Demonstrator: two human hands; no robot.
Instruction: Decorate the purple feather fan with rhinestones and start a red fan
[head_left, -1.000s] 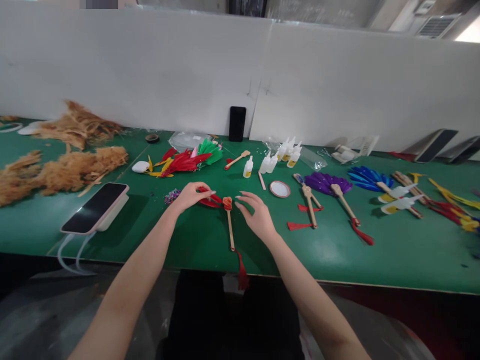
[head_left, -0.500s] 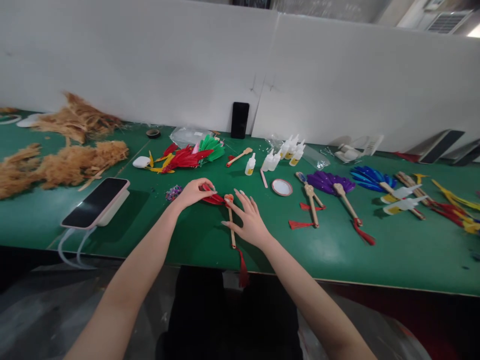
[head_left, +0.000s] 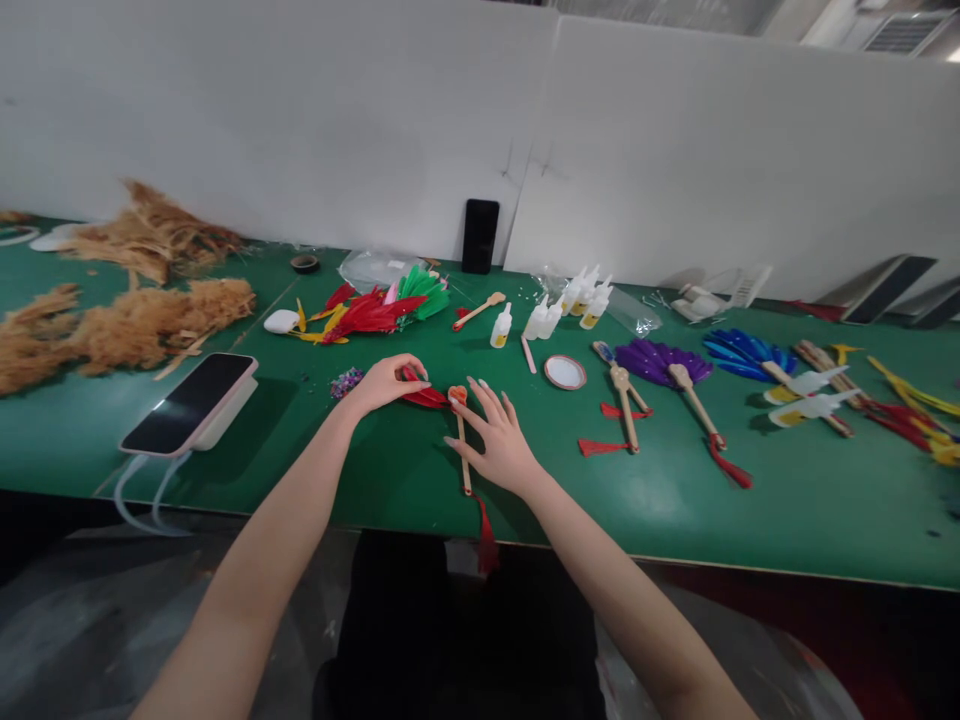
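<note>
A red feather (head_left: 424, 396) lies low over the green table, and my left hand (head_left: 390, 384) is closed on its left part, thumb and fingers pinched. Its right end meets the heart-shaped head of a wooden fan handle (head_left: 462, 445) that points toward me. My right hand (head_left: 496, 440) is spread over the right side of this handle, fingers apart, with a fingertip at the head; whether it presses there I cannot tell. From the handle's lower end a red tassel (head_left: 487, 535) hangs past the table's front edge. Small purple beads (head_left: 346, 383) lie beside my left hand.
Red feathers (head_left: 379, 315) and green feathers (head_left: 424, 293) lie behind my hands, near several glue bottles (head_left: 544, 320) and a small round dish (head_left: 565, 373). A purple feather fan (head_left: 664, 363) and a blue one (head_left: 750, 356) lie right; a phone (head_left: 191, 403) rests left.
</note>
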